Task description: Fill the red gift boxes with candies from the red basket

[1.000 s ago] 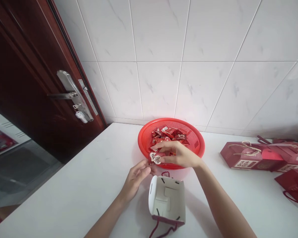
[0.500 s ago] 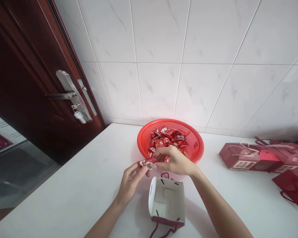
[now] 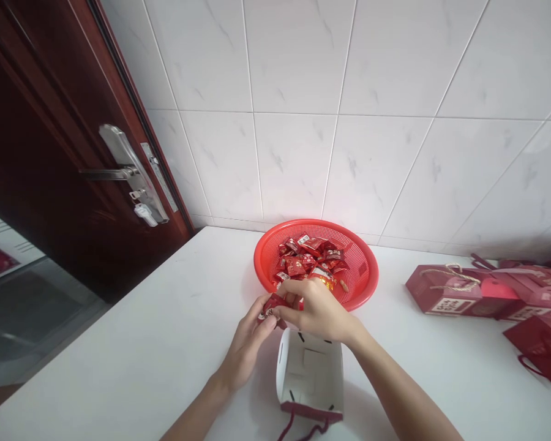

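My left hand (image 3: 247,346) pinches a red wrapped candy (image 3: 270,305) with pale lettering between thumb and fingers. At its right end the fingers of my right hand (image 3: 316,309) are curled against the same candy, covering part of it. Just behind my hands is a red plastic basket (image 3: 371,272) with several red wrapped candies (image 3: 298,263) inside. Below my right hand stands an open-topped gift box (image 3: 310,376), white inside and dark red outside, with a cord handle hanging at the front. Nothing lies on the part of its floor that shows.
Several red gift boxes (image 3: 445,291) are grouped on the right of the white table (image 3: 174,355), some with cord handles. A tiled wall (image 3: 294,165) borders the table's back. On the left is a dark red door (image 3: 50,122) with a metal handle (image 3: 110,174) and keys.
Both hands have come slightly nearer, with the right now over the box's back edge. The candy has been tilted between the fingers, and its lettering shows less. The view has shifted a little.
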